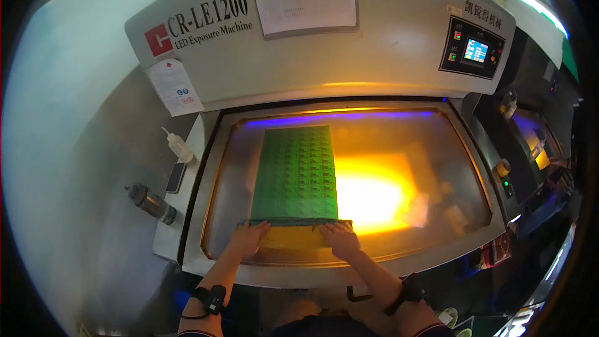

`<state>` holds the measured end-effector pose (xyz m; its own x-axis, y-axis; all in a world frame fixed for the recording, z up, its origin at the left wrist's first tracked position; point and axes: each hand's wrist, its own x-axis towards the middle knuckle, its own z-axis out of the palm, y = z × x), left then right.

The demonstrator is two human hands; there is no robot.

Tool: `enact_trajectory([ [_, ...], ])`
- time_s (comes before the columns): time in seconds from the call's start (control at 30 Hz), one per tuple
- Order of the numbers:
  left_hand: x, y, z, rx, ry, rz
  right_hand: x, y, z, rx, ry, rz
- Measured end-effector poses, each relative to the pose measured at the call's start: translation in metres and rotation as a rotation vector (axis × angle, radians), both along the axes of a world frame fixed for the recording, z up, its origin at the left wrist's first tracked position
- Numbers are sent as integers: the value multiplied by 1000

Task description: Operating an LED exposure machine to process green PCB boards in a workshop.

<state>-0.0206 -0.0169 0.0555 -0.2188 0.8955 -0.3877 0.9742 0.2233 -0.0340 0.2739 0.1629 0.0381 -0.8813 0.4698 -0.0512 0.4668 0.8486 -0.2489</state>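
Note:
A green printed circuit panel (296, 175) with rows of small repeated patterns lies flat on the machine's bed, left of the middle. Along its near edge runs a wide scraper-like bar (296, 221), dark on top, with a yellow face below; its exact kind is not clear. My left hand (248, 241) is closed on the bar's left end, fingers over the dark edge. Toward the right end, my right hand (340, 240) grips it in the same way. My thumbs and the bar's underside are hidden.
The metal frame (203, 212) surrounds the bed (437, 150), where a bright yellow glare shows. Above hangs the machine's grey hood (387, 43) with a control panel (472, 48). A white squeeze bottle (180, 148), a phone (176, 178) and a dark bottle (151, 204) are at left.

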Motion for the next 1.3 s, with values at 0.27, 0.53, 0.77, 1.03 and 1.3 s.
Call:
enact_trajectory([
  [0.27,-127,209,-16,141,15,55,-130,202,-26,335,-59,28],
  [0.53,-282,387,-28,366,-77,147,-298,386,-30,202,18,-52],
  [0.77,-326,427,-33,424,-268,-11,-334,433,-54,145,-45,-27],
  [1.03,-250,353,-32,293,-3,122,-272,339,-37,301,31,-86],
  [1.3,-105,147,-10,-43,-239,171,-103,144,-12,124,-78,37],
])
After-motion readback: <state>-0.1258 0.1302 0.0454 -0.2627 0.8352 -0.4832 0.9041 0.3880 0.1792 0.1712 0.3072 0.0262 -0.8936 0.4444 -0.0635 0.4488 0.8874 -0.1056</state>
